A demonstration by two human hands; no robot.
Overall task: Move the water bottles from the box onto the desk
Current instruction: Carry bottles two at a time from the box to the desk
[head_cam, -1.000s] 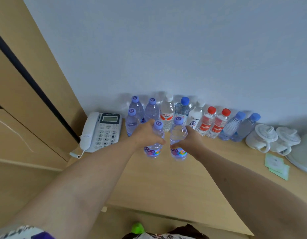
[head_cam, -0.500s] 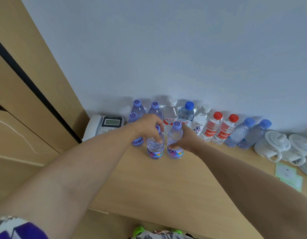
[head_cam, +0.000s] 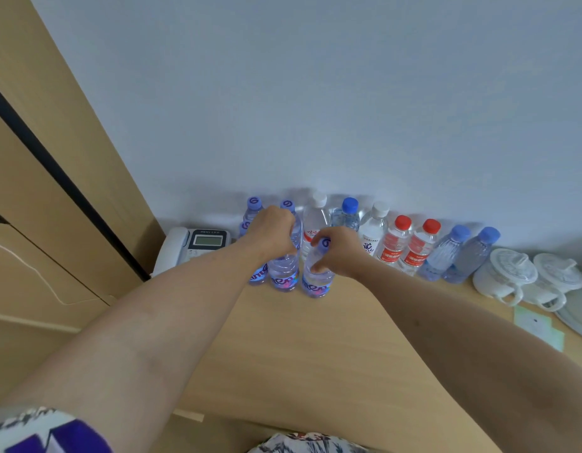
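While the pale wall (head_cam: 315, 93) fills the upper view and a wooden cabinet (head_cam: 54, 178) flanks the left, the desk (head_cam: 302, 348) carries everything else. Both forearms reach across it. Along the wall stands a row of bottles: two purple-capped ones at the left, partly hidden behind the left hand (head_cam: 272, 232), then a white-capped bottle (head_cam: 315, 220), a blue-capped bottle (head_cam: 347, 214), another white-capped one (head_cam: 374, 228), two red-capped bottles (head_cam: 397, 243), and two light-blue-capped bottles (head_cam: 453, 253) leaning rightward. In front, three purple-labelled bottles stand together; the left hand grips the top of the middle bottle (head_cam: 283, 273), covering its cap, and the right hand (head_cam: 340, 253) wraps its fingers round the neck of the right bottle (head_cam: 315, 279), both bottles upright with their bases on the desk. A third (head_cam: 257, 276) shows just behind the left wrist. Two white lidded cups (head_cam: 508, 276) sit at the right, beside a pale green paper (head_cam: 537, 325). A white telephone (head_cam: 194, 245) lies near the cabinet, partly blocked by the left forearm.
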